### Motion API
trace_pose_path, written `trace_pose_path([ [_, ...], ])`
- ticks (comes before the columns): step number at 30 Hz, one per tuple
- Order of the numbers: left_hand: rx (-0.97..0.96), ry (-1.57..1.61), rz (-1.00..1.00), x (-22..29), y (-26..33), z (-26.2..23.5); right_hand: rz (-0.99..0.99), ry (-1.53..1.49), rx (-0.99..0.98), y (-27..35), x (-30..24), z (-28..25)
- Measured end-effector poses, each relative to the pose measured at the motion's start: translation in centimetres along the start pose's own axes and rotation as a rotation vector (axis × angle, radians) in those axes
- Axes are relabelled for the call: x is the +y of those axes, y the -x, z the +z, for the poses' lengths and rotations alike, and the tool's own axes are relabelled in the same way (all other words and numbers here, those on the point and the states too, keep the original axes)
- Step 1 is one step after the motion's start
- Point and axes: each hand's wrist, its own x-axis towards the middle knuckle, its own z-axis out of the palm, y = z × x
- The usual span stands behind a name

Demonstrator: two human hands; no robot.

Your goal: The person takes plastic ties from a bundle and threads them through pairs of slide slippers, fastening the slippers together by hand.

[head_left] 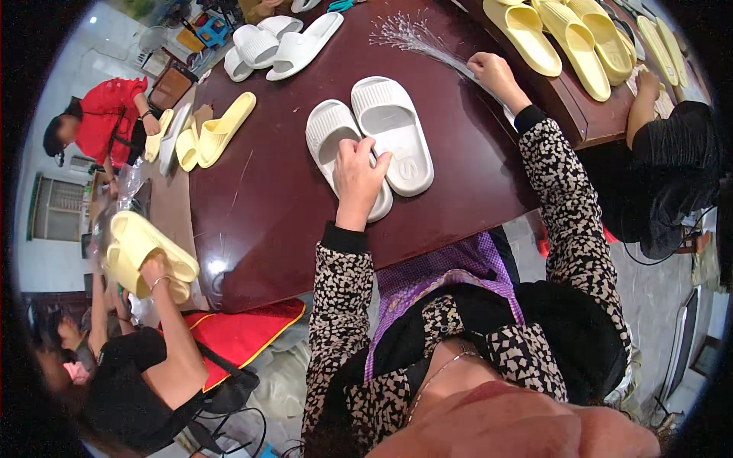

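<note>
A pair of white slippers (403, 141) lies on the dark red table in front of me, side by side with toes pointing away. My left hand (359, 179) is closed over the inner edges of the pair, thumb and fingers pinched where the two slippers meet. Farther right, at the table's edge, my right hand (495, 75) has its fingers closed at a bundle of thin clear plastic strands (427, 47). The strands fan out to the left and have tiny knobbed ends. How many of them the fingers hold is hidden.
More white slippers (305, 47) lie at the far left of the table (282, 229), near yellow slippers (227, 130). Another yellow group (574, 38) stands at the right. Co-workers sit on both sides; one at the left holds yellow slippers (164, 248) over the table edge.
</note>
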Motion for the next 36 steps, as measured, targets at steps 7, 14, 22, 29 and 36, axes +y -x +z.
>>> trace_pose_path([
  [7, 0.002, 0.007, 0.004, 0.0, -0.2, -0.2, -0.062, 0.013, 0.080, -1.1, -0.9, 1.2],
  [14, -0.075, 0.015, -0.050, 0.4, -0.2, -0.7, 0.095, -0.089, 0.224, -1.5, 0.1, 1.6],
  [22, -0.078, 0.016, -0.048, 0.0, -0.1, -0.7, 0.247, -0.241, 0.150, -0.7, 1.6, 0.1],
  [29, -0.063, 0.026, -0.037, -0.2, -0.1, -0.3, 0.372, -0.815, 0.004, -0.3, 2.3, -1.1],
  [36, -0.047, 0.028, -0.040, -0.2, -0.3, -0.2, 0.242, -0.334, -0.028, -0.6, 1.9, 0.2],
])
